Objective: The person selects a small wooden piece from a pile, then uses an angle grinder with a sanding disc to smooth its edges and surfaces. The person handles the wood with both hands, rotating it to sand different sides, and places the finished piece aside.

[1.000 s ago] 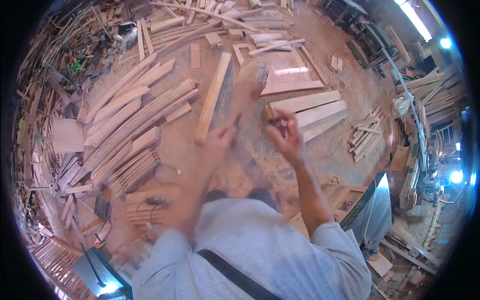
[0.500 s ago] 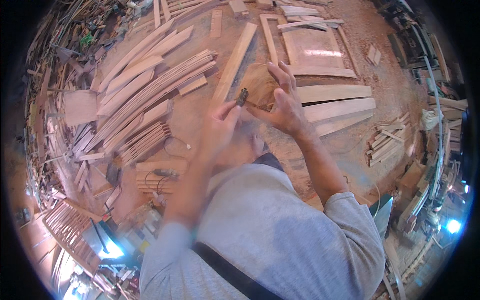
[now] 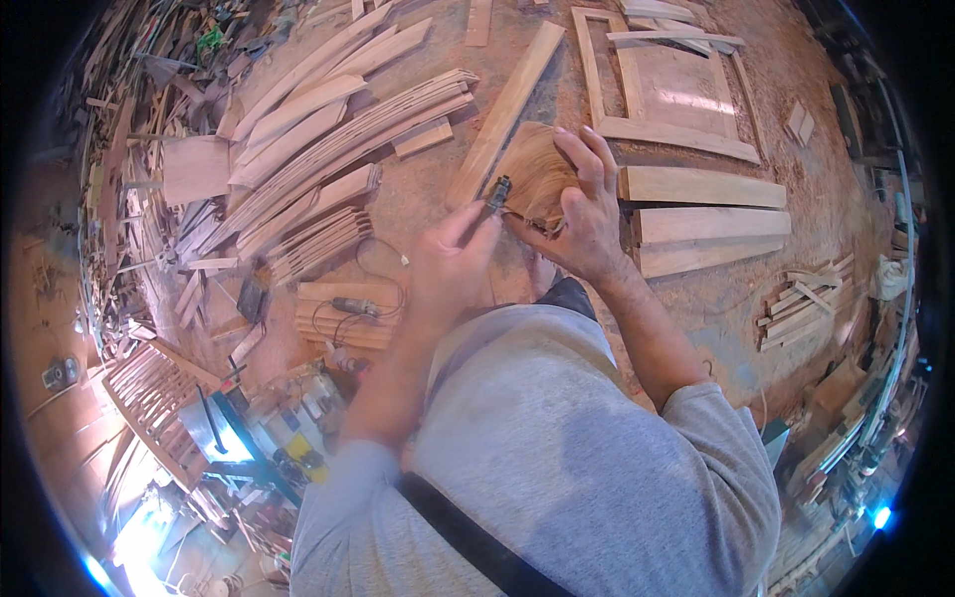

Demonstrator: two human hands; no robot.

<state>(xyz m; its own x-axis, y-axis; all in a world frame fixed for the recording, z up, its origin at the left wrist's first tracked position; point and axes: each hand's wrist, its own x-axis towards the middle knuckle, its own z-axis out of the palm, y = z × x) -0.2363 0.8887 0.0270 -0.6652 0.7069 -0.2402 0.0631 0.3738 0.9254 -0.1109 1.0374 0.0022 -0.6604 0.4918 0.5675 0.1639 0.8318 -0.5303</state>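
Note:
My left hand [image 3: 453, 261] is closed around a small dark cylindrical tool [image 3: 500, 191], whose end points up at the left edge of a brown wooden piece [image 3: 529, 169]. This piece has bold curved grain and a dark, uneven lower edge. My right hand [image 3: 593, 221] grips its right side, two fingers reaching over it and the thumb alongside. Another digit of that hand stretches toward the tool; I cannot tell whether they touch. The tool's lower part is hidden in my left fist.
Curved wooden slats [image 3: 343, 164] lie in stacks at left. A corded tool [image 3: 354, 306] rests on boards near my left forearm. Beyond my hands are a long plank [image 3: 507, 109] and a wooden frame [image 3: 686, 139]. Tapered boards [image 3: 706, 224] and offcuts [image 3: 804, 303] lie at right.
The whole view has shifted, so the floor and stacks appear farther right and lower. My left hand looks sharper now. Both hands keep their holds, with the tool still beside the wooden piece.

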